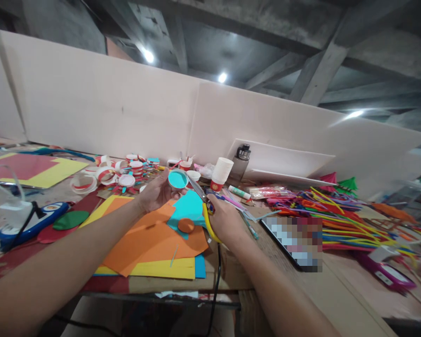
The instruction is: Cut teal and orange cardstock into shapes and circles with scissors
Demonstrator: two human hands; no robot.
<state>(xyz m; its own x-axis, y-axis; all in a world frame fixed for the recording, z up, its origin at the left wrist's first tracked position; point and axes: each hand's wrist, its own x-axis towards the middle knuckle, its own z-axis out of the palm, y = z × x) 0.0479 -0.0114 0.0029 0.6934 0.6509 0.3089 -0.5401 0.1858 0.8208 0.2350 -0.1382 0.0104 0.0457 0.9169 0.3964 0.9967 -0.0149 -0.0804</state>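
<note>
My left hand [156, 192] grips a small cut-down paper cup piece [177, 179] whose round face is turquoise, held up over the paper sheets. In my right hand [226, 220] is a pair of scissors [209, 220] with yellow handles. Its blades point up and left, close to the cup piece's right edge; whether they touch it I cannot tell. Below both hands lie a cut turquoise sheet [189, 206], a small orange disc [186, 226], and orange paper [143, 248] on top of yellow paper [164, 269].
Several cut cup rings [107, 175] lie at the back left, near a stack of paper cups [221, 173] and a bottle [242, 161]. Rightward are a phone [291, 241] and a heap of colored pipe cleaners [323, 210]. A blue power strip [31, 222] sits left.
</note>
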